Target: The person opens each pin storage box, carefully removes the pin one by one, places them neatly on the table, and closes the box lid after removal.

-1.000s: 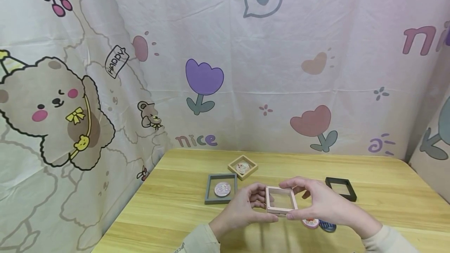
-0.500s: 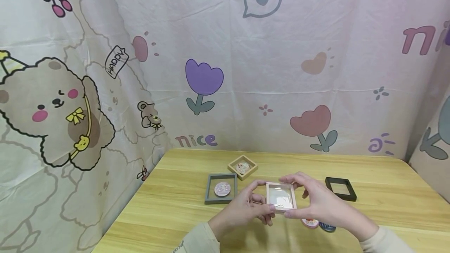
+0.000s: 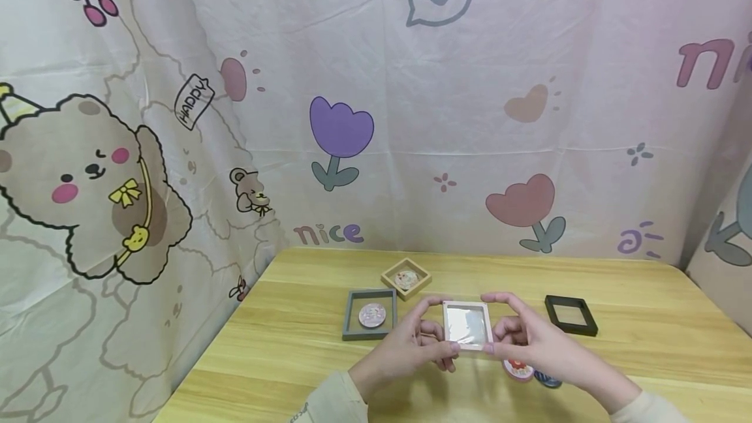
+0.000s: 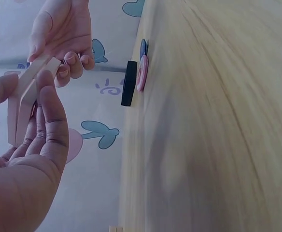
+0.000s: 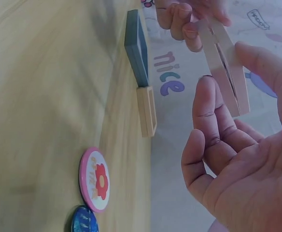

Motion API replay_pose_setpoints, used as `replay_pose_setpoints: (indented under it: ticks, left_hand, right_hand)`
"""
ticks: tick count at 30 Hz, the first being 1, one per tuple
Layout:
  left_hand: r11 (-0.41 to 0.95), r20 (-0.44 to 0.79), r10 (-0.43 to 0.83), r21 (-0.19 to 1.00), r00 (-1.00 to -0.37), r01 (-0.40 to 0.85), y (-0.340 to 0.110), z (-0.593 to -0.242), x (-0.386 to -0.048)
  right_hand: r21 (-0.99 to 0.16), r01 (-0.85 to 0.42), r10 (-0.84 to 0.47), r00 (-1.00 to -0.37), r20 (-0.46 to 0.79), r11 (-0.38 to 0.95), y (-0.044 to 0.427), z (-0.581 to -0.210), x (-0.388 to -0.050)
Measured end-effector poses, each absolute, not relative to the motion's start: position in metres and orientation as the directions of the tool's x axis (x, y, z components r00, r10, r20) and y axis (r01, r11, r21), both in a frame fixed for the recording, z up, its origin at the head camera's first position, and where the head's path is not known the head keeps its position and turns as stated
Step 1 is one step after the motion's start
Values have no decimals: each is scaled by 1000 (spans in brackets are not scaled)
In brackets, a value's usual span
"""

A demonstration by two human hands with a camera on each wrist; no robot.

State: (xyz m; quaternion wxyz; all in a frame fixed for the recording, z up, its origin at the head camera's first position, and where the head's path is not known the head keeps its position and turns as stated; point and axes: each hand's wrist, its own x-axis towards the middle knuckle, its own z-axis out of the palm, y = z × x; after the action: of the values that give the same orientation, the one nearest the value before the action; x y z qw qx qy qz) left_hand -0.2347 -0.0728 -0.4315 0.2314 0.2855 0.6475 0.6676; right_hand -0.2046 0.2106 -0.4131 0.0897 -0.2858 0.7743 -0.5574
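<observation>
Both hands hold a small pale pink square display frame (image 3: pixel 467 326) with a clear film centre above the wooden table. My left hand (image 3: pixel 408 348) pinches its left side, thumb at the lower left corner and a fingertip at the top. At the opposite side, my right hand (image 3: pixel 534 344) pinches the right edge, its thumb at the lower right corner. Edge-on in the right wrist view, the pink frame (image 5: pixel 225 67) shows two layers with a narrow gap between them. Below the right hand lie a pink-rimmed round badge (image 5: pixel 95 180) and a dark blue round piece (image 5: pixel 84 221), partly hidden in the head view.
A grey frame (image 3: pixel 370 337) holding a round badge (image 3: pixel 372 315) lies at left. Behind it, a tan frame (image 3: pixel 416 290) holds another badge (image 3: pixel 405 280). A black frame (image 3: pixel 580 329) lies right. A printed cloth (image 3: pixel 411 207) hangs behind the table.
The pink frame has tilted up, its film facing the head camera more. My left thumb has moved onto the lower left corner. My right index finger has shifted right along the top.
</observation>
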Motion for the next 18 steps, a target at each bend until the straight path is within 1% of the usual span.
replay_pose_setpoints:
  ticks: [12, 18]
  left_hand:
    - [-49, 86, 681, 996, -727, 71, -71, -434, -236]
    - [-49, 79, 680, 997, -729, 62, -71, -433, -236]
  right_hand:
    - [-914, -354, -566, -803, 187, 200, 210, -417, -206]
    - [-912, -353, -562, -806, 183, 210, 211, -417, -207]
